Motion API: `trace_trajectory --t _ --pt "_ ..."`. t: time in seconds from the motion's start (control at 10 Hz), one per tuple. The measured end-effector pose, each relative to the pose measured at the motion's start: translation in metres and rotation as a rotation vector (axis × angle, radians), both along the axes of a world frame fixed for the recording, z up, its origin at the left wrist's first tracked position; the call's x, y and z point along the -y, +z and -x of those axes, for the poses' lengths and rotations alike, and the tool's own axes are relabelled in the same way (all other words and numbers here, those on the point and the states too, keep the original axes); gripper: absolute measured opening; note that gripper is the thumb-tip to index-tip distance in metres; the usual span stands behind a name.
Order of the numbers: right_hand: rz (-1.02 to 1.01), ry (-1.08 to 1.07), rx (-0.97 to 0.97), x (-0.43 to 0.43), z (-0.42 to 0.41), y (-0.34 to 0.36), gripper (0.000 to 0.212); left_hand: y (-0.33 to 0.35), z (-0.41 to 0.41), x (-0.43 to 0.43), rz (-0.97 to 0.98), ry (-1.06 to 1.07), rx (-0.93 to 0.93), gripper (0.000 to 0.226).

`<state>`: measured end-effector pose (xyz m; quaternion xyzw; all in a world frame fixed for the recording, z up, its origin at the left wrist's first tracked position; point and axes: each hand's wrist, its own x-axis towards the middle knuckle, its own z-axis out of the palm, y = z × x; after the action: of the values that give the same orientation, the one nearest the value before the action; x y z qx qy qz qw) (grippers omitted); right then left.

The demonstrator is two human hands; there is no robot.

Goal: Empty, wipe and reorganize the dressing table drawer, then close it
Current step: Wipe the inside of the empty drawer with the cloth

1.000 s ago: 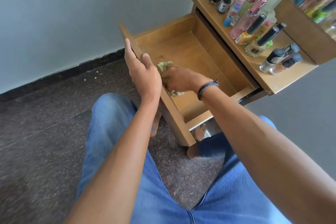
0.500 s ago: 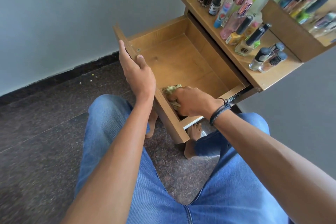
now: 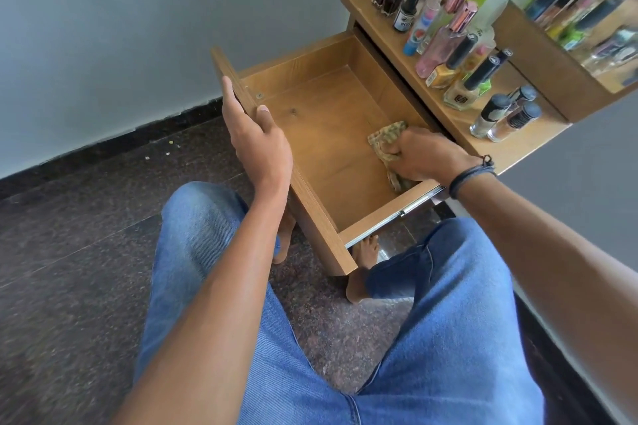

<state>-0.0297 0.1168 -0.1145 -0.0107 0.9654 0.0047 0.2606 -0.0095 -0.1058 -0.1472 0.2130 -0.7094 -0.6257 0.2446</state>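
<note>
Drawer (image 3: 328, 134) stands pulled out. Left hand (image 3: 257, 145) grips the drawer's front panel, thumb inside. Right hand (image 3: 424, 157) clutches the cloth (image 3: 385, 136), pressing it on the drawer floor near the back wall.

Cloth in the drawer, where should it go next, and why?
Probably a sweep across the floor toward the left hand. The right hand grips the cloth beside the table-side wall of the drawer, the wooden floor beyond it lies bare, and the left hand holds the front panel steady.
</note>
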Motion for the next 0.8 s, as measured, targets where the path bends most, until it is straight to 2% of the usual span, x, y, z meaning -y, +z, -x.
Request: trace_trajectory --t 0.1,0.2,0.3,0.4,0.5,0.8 --pt "0.012 -0.053 -0.085 0.005 -0.007 -0.013 0.052 0.001 0.001 -0.001 -0.008 -0.002 -0.004 0.058" --pt "0.005 -0.05 -0.21 0.011 -0.009 -0.024 0.035 0.001 0.001 0.0 -0.007 -0.002 -0.012 0.058" --pt "-0.016 -0.02 -0.279 0.019 -0.001 -0.03 0.036 -0.001 0.0 0.0 -0.009 0.001 -0.008 0.058" --pt "-0.032 0.061 -0.309 0.028 0.019 -0.032 0.048 -0.001 0.0 -0.001 -0.007 0.001 0.001 0.058" --pt "-0.066 0.095 -0.329 0.038 0.048 -0.034 0.051 0.001 0.001 -0.002 -0.001 -0.003 0.005 0.058" --pt "-0.167 0.057 -0.357 0.084 0.111 -0.043 0.043 0.001 0.001 -0.001 0.016 -0.007 0.015 0.058"
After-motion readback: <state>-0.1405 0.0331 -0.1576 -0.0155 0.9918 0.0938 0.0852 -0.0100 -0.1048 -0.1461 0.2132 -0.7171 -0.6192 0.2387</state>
